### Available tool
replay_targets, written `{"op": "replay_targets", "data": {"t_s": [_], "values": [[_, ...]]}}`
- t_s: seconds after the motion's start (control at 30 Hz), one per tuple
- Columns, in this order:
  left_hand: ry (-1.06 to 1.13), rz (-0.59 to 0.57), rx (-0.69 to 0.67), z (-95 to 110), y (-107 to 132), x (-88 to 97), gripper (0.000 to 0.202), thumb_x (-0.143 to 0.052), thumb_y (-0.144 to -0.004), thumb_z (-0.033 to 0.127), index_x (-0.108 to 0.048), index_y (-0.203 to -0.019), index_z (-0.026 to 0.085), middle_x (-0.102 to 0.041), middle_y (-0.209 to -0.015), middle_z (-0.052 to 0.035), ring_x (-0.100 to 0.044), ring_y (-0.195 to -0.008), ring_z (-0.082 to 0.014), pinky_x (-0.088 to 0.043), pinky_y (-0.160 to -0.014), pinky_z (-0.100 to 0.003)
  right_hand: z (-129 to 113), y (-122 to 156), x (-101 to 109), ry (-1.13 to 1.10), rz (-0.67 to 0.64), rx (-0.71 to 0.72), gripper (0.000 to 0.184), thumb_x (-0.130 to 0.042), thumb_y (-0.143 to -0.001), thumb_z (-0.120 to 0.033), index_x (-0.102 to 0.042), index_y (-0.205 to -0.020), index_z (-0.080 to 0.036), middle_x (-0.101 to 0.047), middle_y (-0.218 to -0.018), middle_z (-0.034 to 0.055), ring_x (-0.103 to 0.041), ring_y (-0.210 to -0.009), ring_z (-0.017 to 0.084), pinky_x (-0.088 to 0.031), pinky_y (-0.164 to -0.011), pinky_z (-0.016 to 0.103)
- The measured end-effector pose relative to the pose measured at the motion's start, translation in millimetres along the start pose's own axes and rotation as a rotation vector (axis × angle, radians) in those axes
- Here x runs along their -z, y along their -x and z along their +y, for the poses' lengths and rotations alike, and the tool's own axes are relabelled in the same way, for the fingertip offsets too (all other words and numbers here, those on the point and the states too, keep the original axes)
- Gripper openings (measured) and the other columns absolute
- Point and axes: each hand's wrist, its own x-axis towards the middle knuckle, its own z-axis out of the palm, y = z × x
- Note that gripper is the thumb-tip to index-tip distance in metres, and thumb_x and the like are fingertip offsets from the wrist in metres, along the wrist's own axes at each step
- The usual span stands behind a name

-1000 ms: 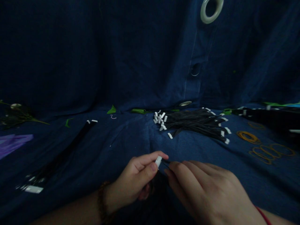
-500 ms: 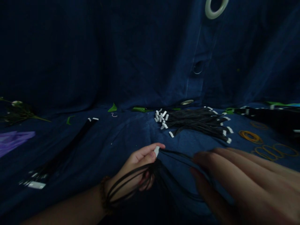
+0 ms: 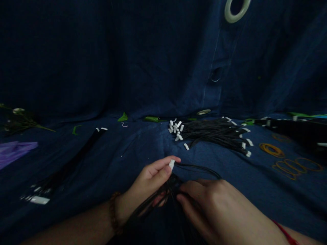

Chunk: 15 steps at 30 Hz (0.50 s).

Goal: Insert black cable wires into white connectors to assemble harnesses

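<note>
The person's left hand (image 3: 148, 183) has a bead bracelet (image 3: 113, 212) on its wrist. It is nearly closed, and its thumb and first finger pinch a small white plug (image 3: 172, 164). Thin black wires (image 3: 170, 190) come out of the plug and hang down in a loose bunch by the hand, and one loop of them curves off to the right.

The right hand (image 3: 209, 204) has a red string (image 3: 284, 232) on its wrist. It is half closed, with its fingers (image 3: 194, 190) curled down onto the black wires, just beside the left hand. It is too dark to tell if it is really gripping them.

Both hands are over a big dark blue cloth (image 3: 133, 149) with a round metal ring (image 3: 237, 10) in it. Ahead of the hands lies a big pile of black wires (image 3: 212, 134) with white plugs on both ends. Off to the left is a thin black bundle (image 3: 74, 160) with white plugs at its ends, and a purple sheet (image 3: 15, 153) lies past it. On the right are thin yellow-brown rubber bands (image 3: 272, 150). Small green leaves (image 3: 122, 117) lie along the back of the cloth.
</note>
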Motion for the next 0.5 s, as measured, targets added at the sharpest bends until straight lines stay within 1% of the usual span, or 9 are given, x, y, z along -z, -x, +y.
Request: {"op": "replay_targets", "data": {"t_s": [0.07, 0.13, 0.27, 0.37, 0.43, 0.5], "values": [[-0.025, -0.021, 0.015, 0.7, -0.2, 1.1, 0.041, -0.052, -0.083, 0.042, -0.051, -0.118, 0.02, -0.038, -0.036, 0.0107, -0.027, -0.028, -0.004, -0.03, -0.029, -0.012, -1.3, -4.4, 0.9, -0.112, 0.0, -0.047, 0.019, -0.046, -0.083, -0.018, -0.061, -0.071, -0.023, -0.066, -0.067, -0.0001, -0.061, -0.054, 0.015, -0.033, -0.05, 0.027], [-0.051, -0.026, 0.023, 0.4, -0.9, 2.7, 0.042, -0.051, -0.083, 0.042, -0.05, -0.119, 0.02, -0.04, -0.037, 0.0102, -0.03, -0.027, -0.0043, -0.028, -0.029, -0.012, -1.1, -5.5, 0.8, -0.184, -0.003, -0.039, 0.02, -0.044, -0.083, -0.014, -0.059, -0.071, -0.022, -0.065, -0.068, -0.0004, -0.059, -0.054, 0.013, -0.032, -0.051, 0.026], [-0.072, -0.018, 0.022, -2.8, -2.5, 4.9, 0.048, -0.052, -0.082, 0.046, -0.05, -0.121, 0.019, -0.042, -0.039, 0.0089, -0.032, -0.028, -0.0044, -0.028, -0.028, -0.012, 1.4, -5.1, 0.9, -0.141, -0.075, -0.063, 0.022, -0.041, -0.085, -0.016, -0.055, -0.069, -0.019, -0.062, -0.063, 0.0016, -0.056, -0.052, 0.014, -0.029, -0.05, 0.027], [-0.082, -0.011, 0.004, -3.5, -2.4, 3.8, 0.044, -0.054, -0.082, 0.044, -0.052, -0.118, 0.02, -0.042, -0.039, 0.009, -0.032, -0.028, -0.0044, -0.026, -0.028, -0.012, 3.4, -6.2, 3.7, -0.108, -0.096, -0.085, 0.021, -0.041, -0.085, -0.019, -0.055, -0.069, -0.019, -0.06, -0.061, 0.0022, -0.056, -0.051, 0.015, -0.028, -0.048, 0.027], [-0.074, -0.002, 0.014, -2.5, -1.9, 2.7, 0.04, -0.053, -0.083, 0.042, -0.053, -0.117, 0.02, -0.04, -0.037, 0.0097, -0.031, -0.028, -0.0043, -0.026, -0.029, -0.012, 6.2, -8.2, 8.7, -0.182, -0.092, -0.116, 0.02, -0.042, -0.085, -0.018, -0.057, -0.071, -0.019, -0.061, -0.062, 0.0019, -0.057, -0.052, 0.015, -0.031, -0.047, 0.025], [-0.046, -0.005, 0.039, -1.3, -1.6, 2.4, 0.039, -0.05, -0.085, 0.041, -0.052, -0.118, 0.02, -0.037, -0.036, 0.0103, -0.029, -0.027, -0.0039, -0.027, -0.029, -0.012, 11.3, -11.5, 17.1, -0.356, -0.101, -0.158, 0.015, -0.043, -0.083, -0.016, -0.058, -0.082, -0.019, -0.061, -0.065, 0.0001, -0.056, -0.052, 0.012, -0.035, -0.047, 0.022]]}}
